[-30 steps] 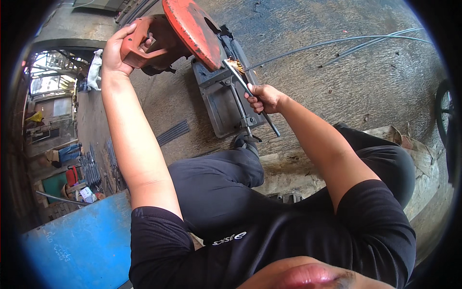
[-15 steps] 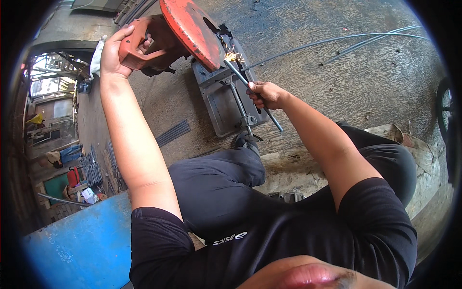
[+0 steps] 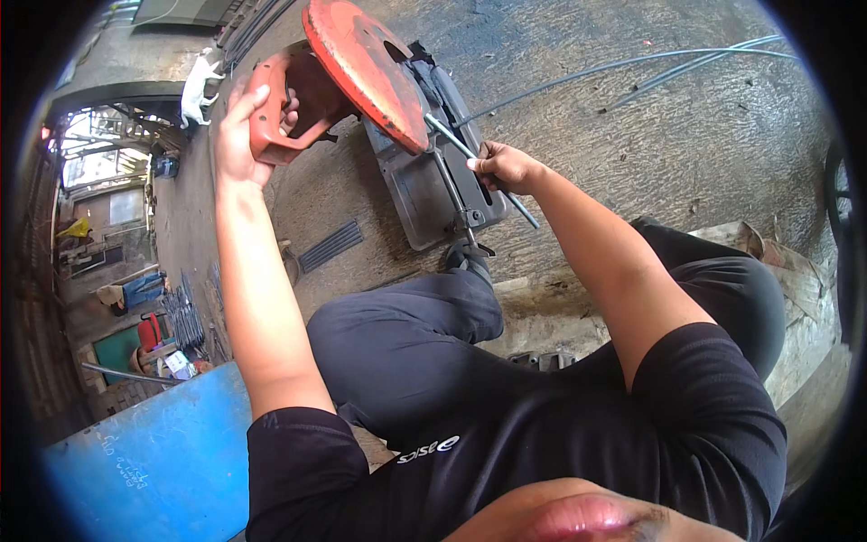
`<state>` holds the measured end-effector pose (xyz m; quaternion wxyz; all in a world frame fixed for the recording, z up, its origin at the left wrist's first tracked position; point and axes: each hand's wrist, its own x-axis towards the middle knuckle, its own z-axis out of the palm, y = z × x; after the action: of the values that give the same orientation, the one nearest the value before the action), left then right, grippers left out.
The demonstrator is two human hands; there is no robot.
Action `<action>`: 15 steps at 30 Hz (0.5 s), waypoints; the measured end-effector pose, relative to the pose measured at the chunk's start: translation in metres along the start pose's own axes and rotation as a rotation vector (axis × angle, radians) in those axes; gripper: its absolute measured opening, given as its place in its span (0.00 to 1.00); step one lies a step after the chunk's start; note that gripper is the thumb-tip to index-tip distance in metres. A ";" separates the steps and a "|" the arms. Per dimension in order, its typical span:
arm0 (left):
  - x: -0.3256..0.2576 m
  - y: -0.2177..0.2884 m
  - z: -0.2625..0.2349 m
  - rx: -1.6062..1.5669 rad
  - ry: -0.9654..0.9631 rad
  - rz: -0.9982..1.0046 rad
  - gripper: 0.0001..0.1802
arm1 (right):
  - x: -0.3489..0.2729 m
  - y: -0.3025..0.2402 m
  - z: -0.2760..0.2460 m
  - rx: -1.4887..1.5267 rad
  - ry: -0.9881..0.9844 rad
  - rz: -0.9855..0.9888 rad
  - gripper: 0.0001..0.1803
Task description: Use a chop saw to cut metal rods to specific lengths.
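Since the earlier frame I see the saw (image 3: 361, 68) swung higher. My left hand (image 3: 242, 126) grips its handle; my right hand (image 3: 501, 167) clasps the rod (image 3: 479, 167), lying slantwise across the base's (image 3: 424, 194) right edge, under the blade.

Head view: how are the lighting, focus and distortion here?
Head view: even daylight, no strong glare; the left hand on the red saw handle and the right hand gripping the metal rod look sharp; fisheye bends the long rods near the rim; corners are black.
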<state>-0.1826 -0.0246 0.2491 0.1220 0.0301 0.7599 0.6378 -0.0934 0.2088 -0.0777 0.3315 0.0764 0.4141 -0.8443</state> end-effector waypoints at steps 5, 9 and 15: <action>-0.028 -0.028 0.013 -0.016 0.106 0.040 0.40 | -0.002 0.009 -0.011 -0.102 0.155 -0.023 0.14; -0.044 -0.037 0.022 -0.013 0.103 0.068 0.45 | -0.001 0.015 -0.022 -0.204 0.189 0.041 0.17; -0.035 -0.020 0.026 0.110 0.117 -0.025 0.39 | 0.008 0.016 -0.024 -0.310 0.249 0.064 0.16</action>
<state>-0.1408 -0.0107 0.2311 0.0836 -0.0103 0.7998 0.5943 -0.0924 0.2161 -0.1071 0.3124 0.1414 0.5742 -0.7435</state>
